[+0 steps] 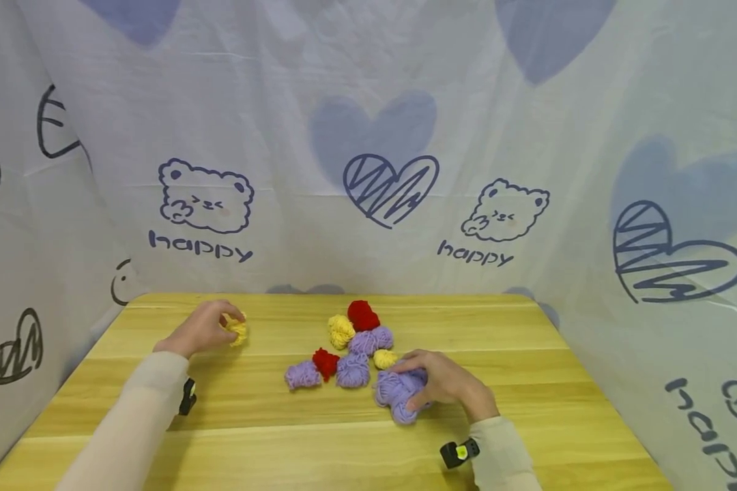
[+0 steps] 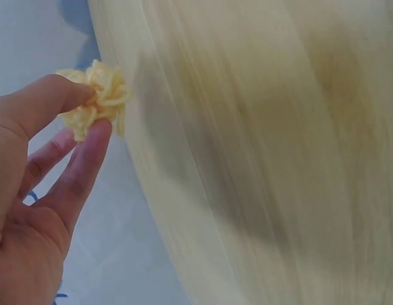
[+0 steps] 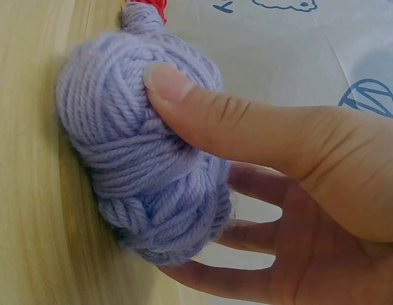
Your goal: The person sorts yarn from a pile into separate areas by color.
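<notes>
My left hand [image 1: 204, 329] pinches a small yellow ball of yarn [image 2: 98, 98] between thumb and fingertips, over the left part of the table. In the left wrist view its loose strands stick out past the fingers. At the right of the yarn group, my right hand [image 1: 445, 380] grips a large purple ball of yarn [image 3: 145, 146]. The thumb presses on one side of it while the other fingers curl behind. Right by that hand lies a small yellow ball of yarn [image 1: 384, 359], close against the purple one.
On the wooden table [image 1: 270, 450] more yarn balls lie mid-table: a red one [image 1: 363, 316] and a yellow one [image 1: 341, 331] at the back, purple ones [image 1: 353, 370], and a smaller red one [image 1: 325, 364]. A printed white cloth [image 1: 295, 232] hangs behind the table.
</notes>
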Demonstrator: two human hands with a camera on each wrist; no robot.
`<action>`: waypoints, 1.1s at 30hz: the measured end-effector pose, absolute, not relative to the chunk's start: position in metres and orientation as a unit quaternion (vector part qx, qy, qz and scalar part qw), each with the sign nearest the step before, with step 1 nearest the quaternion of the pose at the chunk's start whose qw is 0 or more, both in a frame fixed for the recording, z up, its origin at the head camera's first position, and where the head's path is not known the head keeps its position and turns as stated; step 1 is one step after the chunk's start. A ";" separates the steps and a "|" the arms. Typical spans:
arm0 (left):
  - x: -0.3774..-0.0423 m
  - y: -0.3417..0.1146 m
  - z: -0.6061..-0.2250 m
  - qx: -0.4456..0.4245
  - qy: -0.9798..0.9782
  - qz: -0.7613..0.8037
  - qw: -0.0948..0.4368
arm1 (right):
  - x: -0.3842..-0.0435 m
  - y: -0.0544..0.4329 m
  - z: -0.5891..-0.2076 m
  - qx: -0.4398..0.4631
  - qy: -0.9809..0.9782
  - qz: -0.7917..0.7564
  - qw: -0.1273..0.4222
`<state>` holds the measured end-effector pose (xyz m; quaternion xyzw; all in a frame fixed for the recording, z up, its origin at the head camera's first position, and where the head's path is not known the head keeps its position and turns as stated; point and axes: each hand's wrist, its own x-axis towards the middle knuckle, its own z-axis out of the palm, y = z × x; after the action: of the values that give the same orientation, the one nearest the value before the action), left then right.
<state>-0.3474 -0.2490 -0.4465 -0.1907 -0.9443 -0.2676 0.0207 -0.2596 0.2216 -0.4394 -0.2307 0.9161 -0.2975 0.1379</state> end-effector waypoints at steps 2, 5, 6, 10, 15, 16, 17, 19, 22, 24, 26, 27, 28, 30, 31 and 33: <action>-0.349 -0.252 -0.447 -0.187 -0.943 -0.274 0.017 | -0.259 0.222 -0.439 -0.228 0.916 -0.298 0.140; -0.351 -0.256 -0.449 -0.186 -0.941 -0.281 0.015 | -0.259 0.221 -0.439 -0.223 0.917 -0.298 0.142; -0.351 -0.257 -0.450 -0.185 -0.941 -0.283 0.012 | -0.260 0.221 -0.440 -0.221 0.918 -0.297 0.142; -0.352 -0.261 -0.455 -0.178 -0.943 -0.280 -0.001 | -0.260 0.221 -0.440 -0.222 0.917 -0.300 0.140; -0.356 -0.265 -0.462 -0.168 -0.946 -0.276 -0.006 | -0.260 0.222 -0.440 -0.227 0.915 -0.303 0.138; -0.357 -0.266 -0.463 -0.168 -0.946 -0.276 -0.006 | -0.260 0.222 -0.440 -0.228 0.915 -0.302 0.137; -0.357 -0.267 -0.464 -0.169 -0.946 -0.275 -0.006 | -0.260 0.222 -0.440 -0.229 0.915 -0.302 0.136; -0.358 -0.268 -0.464 -0.172 -0.945 -0.277 -0.004 | -0.261 0.222 -0.440 -0.233 0.915 -0.301 0.132; -0.359 -0.270 -0.465 -0.181 -0.943 -0.279 0.000 | -0.261 0.222 -0.440 -0.236 0.915 -0.300 0.129; -0.359 -0.271 -0.466 -0.182 -0.942 -0.282 0.004 | -0.261 0.222 -0.441 -0.234 0.915 -0.301 0.129; -0.360 -0.272 -0.467 -0.183 -0.941 -0.284 0.008 | -0.261 0.222 -0.441 -0.231 0.915 -0.303 0.132; -0.360 -0.272 -0.468 -0.183 -0.941 -0.284 0.010 | -0.261 0.222 -0.441 -0.229 0.915 -0.304 0.133; -0.360 -0.273 -0.469 -0.182 -0.941 -0.285 0.012 | -0.260 0.222 -0.441 -0.228 0.915 -0.305 0.135; -0.361 -0.274 -0.470 -0.176 -0.942 -0.284 0.014 | -0.260 0.222 -0.440 -0.225 0.915 -0.307 0.137; -0.361 -0.274 -0.470 -0.174 -0.943 -0.283 0.016 | -0.260 0.221 -0.440 -0.223 0.915 -0.308 0.137; -0.362 -0.275 -0.471 -0.172 -0.944 -0.279 0.020 | -0.259 0.221 -0.440 -0.221 0.915 -0.308 0.137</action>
<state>-0.3621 -0.2751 -0.4706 -0.1724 -0.9445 -0.2790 0.0196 -0.2595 0.2213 -0.4396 -0.2208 0.9153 -0.3080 0.1367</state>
